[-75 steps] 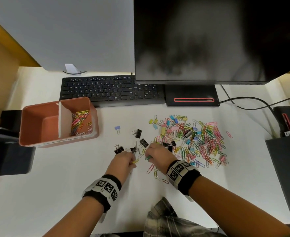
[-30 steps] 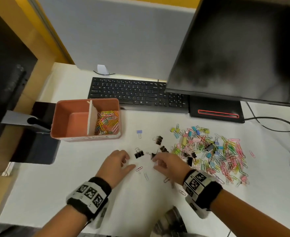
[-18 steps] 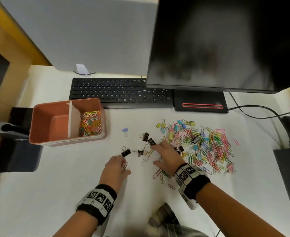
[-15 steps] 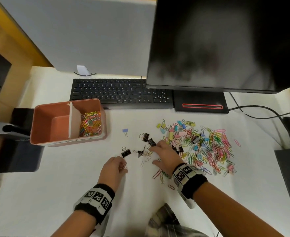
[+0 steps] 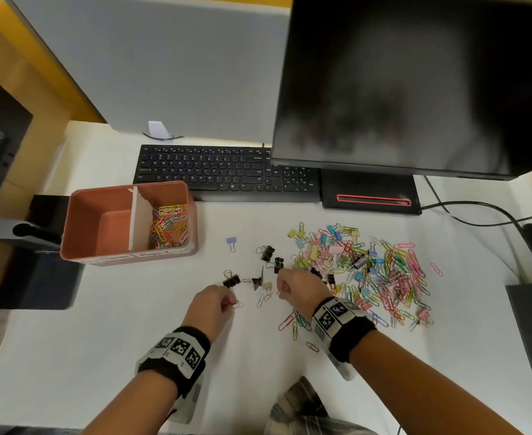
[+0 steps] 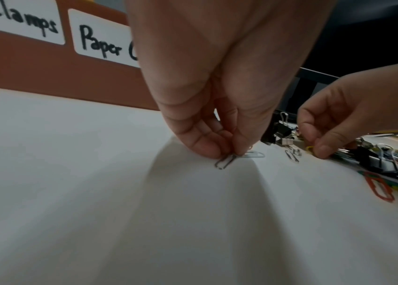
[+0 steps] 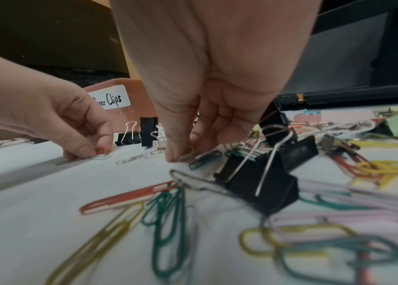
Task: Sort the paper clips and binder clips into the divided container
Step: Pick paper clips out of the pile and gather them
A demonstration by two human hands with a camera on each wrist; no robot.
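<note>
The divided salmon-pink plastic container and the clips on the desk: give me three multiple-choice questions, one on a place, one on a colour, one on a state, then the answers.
1. Where do the coloured wire paper clips lie in the divided salmon-pink plastic container?
A. Left compartment
B. Right compartment
C. Both compartments

2. What colour is the lone small binder clip lying between the container and the black binder clips?
A. Blue
B. Red
C. Black

3. What is the left hand doing?
A. Resting flat and open
B. Pinching paper clips at the white desk
C. Holding the container

Answers:
1 B, the head view shows clips only right of the white divider.
2 A, its body is pale blue.
3 B, the left wrist view shows its fingertips closed on silver paper clips.
</note>
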